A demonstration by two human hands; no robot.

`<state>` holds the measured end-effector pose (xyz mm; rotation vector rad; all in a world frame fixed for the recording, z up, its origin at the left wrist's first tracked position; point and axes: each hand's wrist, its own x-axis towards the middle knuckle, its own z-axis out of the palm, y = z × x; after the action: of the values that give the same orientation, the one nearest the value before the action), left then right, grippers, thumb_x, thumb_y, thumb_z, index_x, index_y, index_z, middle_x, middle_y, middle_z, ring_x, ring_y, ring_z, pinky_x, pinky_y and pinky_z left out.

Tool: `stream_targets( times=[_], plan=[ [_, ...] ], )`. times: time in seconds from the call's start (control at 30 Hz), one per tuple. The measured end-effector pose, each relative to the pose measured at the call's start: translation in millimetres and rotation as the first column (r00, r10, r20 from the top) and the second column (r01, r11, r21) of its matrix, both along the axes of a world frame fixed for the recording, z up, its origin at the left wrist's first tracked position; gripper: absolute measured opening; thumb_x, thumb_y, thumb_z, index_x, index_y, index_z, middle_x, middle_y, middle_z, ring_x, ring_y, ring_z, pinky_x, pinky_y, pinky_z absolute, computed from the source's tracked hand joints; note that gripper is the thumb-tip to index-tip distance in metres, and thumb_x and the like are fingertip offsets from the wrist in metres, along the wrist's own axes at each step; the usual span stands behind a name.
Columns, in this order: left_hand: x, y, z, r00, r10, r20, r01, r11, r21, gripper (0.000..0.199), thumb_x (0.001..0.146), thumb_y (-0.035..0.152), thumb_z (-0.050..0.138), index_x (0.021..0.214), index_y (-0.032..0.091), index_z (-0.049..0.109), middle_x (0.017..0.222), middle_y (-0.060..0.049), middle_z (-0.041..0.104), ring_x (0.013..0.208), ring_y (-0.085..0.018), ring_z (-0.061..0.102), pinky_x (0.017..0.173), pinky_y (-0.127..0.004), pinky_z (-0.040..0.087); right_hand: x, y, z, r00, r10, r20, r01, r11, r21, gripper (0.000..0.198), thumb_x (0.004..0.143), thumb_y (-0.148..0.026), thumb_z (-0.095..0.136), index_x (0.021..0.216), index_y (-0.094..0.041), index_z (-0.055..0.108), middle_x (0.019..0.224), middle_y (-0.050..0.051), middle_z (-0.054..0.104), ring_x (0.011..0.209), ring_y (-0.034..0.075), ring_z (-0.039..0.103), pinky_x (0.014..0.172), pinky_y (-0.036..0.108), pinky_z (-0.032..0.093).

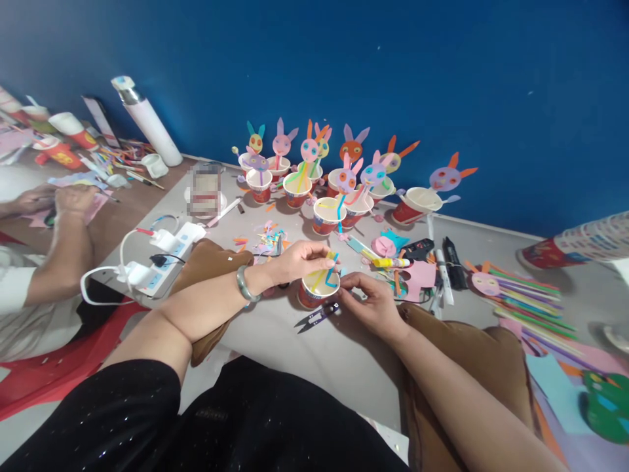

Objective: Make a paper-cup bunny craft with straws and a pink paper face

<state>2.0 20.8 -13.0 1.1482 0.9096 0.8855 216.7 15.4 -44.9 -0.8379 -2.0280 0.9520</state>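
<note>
A red paper cup (310, 299) with a white rim stands on the table in front of me. Blue and yellow bent straws (332, 278) rise out of it. My left hand (309, 259) pinches their upper ends above the cup. At the cup's right side, my right hand (371, 301) has its thumb and fingers closed together by the rim; what they hold, if anything, is hidden. Small dark thread snips (314, 319) lie on the table just in front of the cup.
Behind stand several paper cups with rabbit-faced figures (348, 182). Paper scraps (268, 239), a yellow marker (390, 263) and straws (535, 298) lie around. Brown cushions (455, 354) lie under my forearms. A power strip (171, 259) is at left, near another person's hands (73, 198).
</note>
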Motion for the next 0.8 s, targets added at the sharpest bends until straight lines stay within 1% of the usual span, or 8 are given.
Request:
stream_targets(
  times=[0.13, 0.3, 0.43, 0.63, 0.8],
  plan=[
    [-0.3, 0.6, -3.0, 0.999, -0.049, 0.007, 0.050, 0.998, -0.026, 0.036, 0.071, 0.040, 0.084, 0.089, 0.012, 0.069, 0.080, -0.003, 0.073, 0.077, -0.013, 0.068, 0.080, -0.028, 0.055, -0.1, 0.3, 0.4, 1.000, -0.007, 0.000, 0.007, 1.000, -0.001, 0.008, 0.086, -0.025, 0.066, 0.079, -0.021, 0.066, 0.071, 0.003, 0.073, 0.064, 0.016, 0.068, 0.061, 0.027, 0.054],
    [-2.0, 2.1, -4.0, 0.999, -0.031, -0.031, 0.031, 0.999, 0.010, 0.036, 0.073, 0.040, 0.082, 0.091, 0.012, 0.070, 0.083, -0.005, 0.073, 0.080, -0.015, 0.068, 0.082, -0.031, 0.055, 0.7, -0.5, 1.9, 1.000, -0.015, 0.016, 0.015, 1.000, 0.006, 0.005, 0.084, -0.025, 0.069, 0.083, -0.020, 0.067, 0.072, 0.002, 0.073, 0.063, 0.016, 0.067, 0.059, 0.026, 0.053],
    [-2.6, 2.9, -4.2, 1.000, -0.022, -0.021, 0.022, 1.000, 0.013, 0.034, 0.074, 0.041, 0.081, 0.086, 0.012, 0.067, 0.082, -0.005, 0.072, 0.079, -0.015, 0.068, 0.080, -0.030, 0.055, 1.2, -1.2, 1.5, 0.999, -0.028, 0.020, 0.028, 1.000, 0.000, 0.007, 0.084, -0.025, 0.070, 0.088, -0.020, 0.068, 0.072, 0.002, 0.073, 0.062, 0.015, 0.067, 0.059, 0.026, 0.053],
    [-2.5, 2.7, -6.1, 0.999, -0.033, 0.027, 0.034, 0.998, -0.050, 0.035, 0.073, 0.039, 0.082, 0.088, 0.013, 0.065, 0.080, -0.003, 0.072, 0.075, -0.012, 0.067, 0.080, -0.029, 0.053, 0.5, -0.8, 1.3, 0.999, -0.037, 0.028, 0.037, 0.999, -0.001, 0.007, 0.086, -0.026, 0.068, 0.083, -0.020, 0.068, 0.072, 0.002, 0.073, 0.062, 0.015, 0.068, 0.060, 0.026, 0.054],
    [-4.0, 3.2, -2.4, 0.999, -0.049, 0.009, 0.049, 0.998, -0.047, 0.030, 0.073, 0.036, 0.082, 0.084, 0.013, 0.065, 0.079, -0.003, 0.072, 0.075, -0.012, 0.066, 0.078, -0.028, 0.053, 0.4, -1.4, 1.7, 0.999, -0.048, 0.022, 0.047, 0.999, 0.014, 0.008, 0.085, -0.027, 0.068, 0.081, -0.021, 0.066, 0.071, 0.002, 0.072, 0.062, 0.015, 0.067, 0.061, 0.026, 0.054]
  ],
)
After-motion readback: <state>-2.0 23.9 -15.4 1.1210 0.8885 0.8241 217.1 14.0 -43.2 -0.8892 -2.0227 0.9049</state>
